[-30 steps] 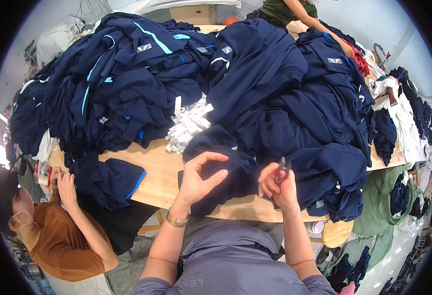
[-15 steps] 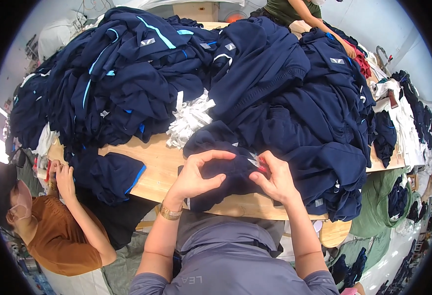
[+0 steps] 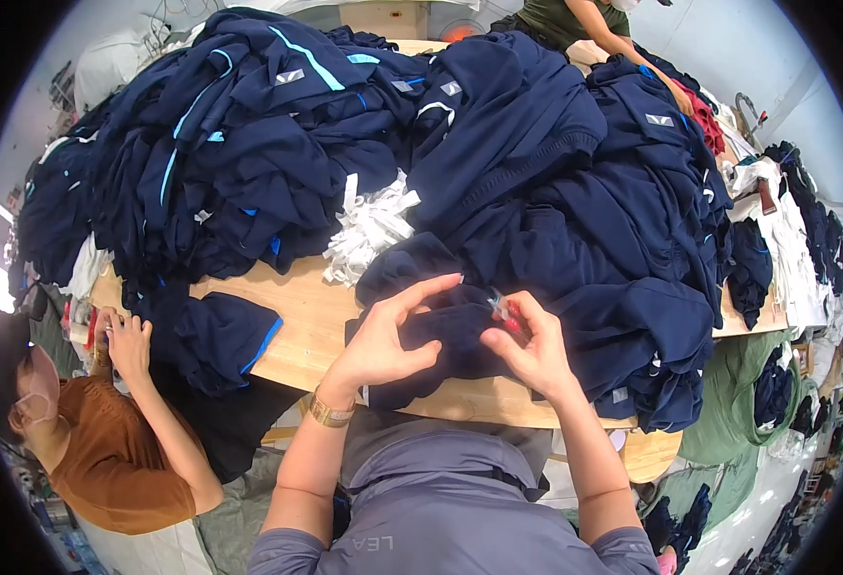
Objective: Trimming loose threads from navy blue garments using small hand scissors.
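Observation:
My left hand (image 3: 388, 335) is held over a navy garment (image 3: 455, 340) near the table's front edge. Its thumb and forefinger are spread apart with nothing between them. Opposite it, my right hand (image 3: 533, 345) is closed around small red thread snips (image 3: 511, 318), whose shiny tip points up and left over the dark cloth. The fingers cover most of the snips. Just beyond my left hand lies a bundle of white fabric strips (image 3: 373, 228) on the wooden table (image 3: 301, 326).
Large heaps of navy garments (image 3: 527, 134) cover the table's far side. At left, a person in a brown top (image 3: 124, 460) handles something small beside a blue-edged garment (image 3: 215, 340). Another person's arm (image 3: 613, 43) reaches over the heap at far right. Green cloth (image 3: 728, 412) hangs at right.
My left forefinger has lifted a little and extended farther from the thumb. In my right hand the snips have turned slightly, the tip shifting up. Both hands stay over the same garment.

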Demonstrator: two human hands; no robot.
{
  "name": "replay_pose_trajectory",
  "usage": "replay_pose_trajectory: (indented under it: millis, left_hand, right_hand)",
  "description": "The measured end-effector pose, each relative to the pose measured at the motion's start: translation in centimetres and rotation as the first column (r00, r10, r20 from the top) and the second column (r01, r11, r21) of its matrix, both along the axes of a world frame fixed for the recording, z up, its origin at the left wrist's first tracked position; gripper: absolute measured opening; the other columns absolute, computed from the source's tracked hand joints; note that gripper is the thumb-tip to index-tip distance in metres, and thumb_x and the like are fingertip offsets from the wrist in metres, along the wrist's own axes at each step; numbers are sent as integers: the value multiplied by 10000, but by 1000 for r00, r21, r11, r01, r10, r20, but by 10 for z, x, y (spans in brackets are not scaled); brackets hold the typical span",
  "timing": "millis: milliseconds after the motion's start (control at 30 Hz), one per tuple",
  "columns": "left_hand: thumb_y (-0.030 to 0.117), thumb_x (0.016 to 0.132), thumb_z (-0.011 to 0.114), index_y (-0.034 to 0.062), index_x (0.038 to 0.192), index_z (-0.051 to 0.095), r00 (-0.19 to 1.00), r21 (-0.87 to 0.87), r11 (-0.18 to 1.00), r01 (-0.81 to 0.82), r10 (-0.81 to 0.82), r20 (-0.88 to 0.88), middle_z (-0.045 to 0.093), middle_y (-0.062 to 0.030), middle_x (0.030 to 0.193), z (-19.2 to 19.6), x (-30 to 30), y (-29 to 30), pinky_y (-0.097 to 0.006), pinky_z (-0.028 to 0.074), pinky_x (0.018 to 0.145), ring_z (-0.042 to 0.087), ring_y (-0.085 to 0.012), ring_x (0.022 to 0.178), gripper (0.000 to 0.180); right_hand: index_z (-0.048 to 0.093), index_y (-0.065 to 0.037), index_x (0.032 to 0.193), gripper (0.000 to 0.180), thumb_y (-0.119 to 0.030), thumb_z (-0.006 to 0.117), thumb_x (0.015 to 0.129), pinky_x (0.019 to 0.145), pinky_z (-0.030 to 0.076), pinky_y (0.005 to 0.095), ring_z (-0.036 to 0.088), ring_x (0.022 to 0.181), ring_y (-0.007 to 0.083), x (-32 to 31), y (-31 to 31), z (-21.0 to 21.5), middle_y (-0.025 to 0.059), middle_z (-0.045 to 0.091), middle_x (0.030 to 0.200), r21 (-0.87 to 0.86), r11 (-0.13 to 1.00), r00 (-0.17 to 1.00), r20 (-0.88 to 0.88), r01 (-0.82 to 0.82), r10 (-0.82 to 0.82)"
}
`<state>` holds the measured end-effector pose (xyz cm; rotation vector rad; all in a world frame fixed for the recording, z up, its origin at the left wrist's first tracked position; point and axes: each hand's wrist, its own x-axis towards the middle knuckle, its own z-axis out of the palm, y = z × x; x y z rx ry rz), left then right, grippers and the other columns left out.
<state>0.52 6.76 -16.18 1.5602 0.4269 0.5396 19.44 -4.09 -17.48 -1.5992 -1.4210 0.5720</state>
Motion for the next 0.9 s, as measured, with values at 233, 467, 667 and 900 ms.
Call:
replay_pose_trajectory:
  millis: [233, 467, 667, 900]
  left_hand:
    - [12, 670, 599, 48, 1298, 429, 998, 254, 965, -61, 64, -1, 565, -120, 1122, 5, 10, -7, -276, 474, 799, 599, -158, 838, 652]
    - [23, 765, 643, -9, 1056, 537, 999, -127, 992, -29, 26, -24, 605, -53, 973, -16, 1, 2, -252, 464, 797, 575, -103, 874, 311]
    - [41, 815, 637, -32, 969, 581, 1000, -204, 979, 5, -11, -26, 619, -19, 914, -16, 1, 8, -211, 451, 771, 555, -58, 853, 180]
    - [96, 877, 593, -15, 879, 624, 999, -226, 974, -6, -4, -42, 600, 34, 820, -12, 1, 9, -182, 423, 688, 507, -18, 758, 115]
  right_hand:
    - [626, 0, 976, 223, -78, 709, 784, 576, 428, 198, 502, 619, 49, -28, 11, -4, 17, 561, 665, 130, 991, 986, -166, 29, -7]
    - [595, 9, 796, 91, -43, 599, 870, 550, 340, 143, 438, 605, -5, -15, -2, 1, -44, 540, 693, 127, 985, 771, -636, 116, -9]
    - [575, 1, 794, 205, -186, 649, 835, 507, 361, 218, 468, 543, 80, 6, 2, -4, 24, 513, 638, 262, 965, 972, -223, -16, 77]
    - [547, -17, 751, 262, -230, 699, 771, 483, 412, 316, 523, 517, 257, 13, 5, 13, 90, 532, 655, 131, 967, 898, 415, -217, 145]
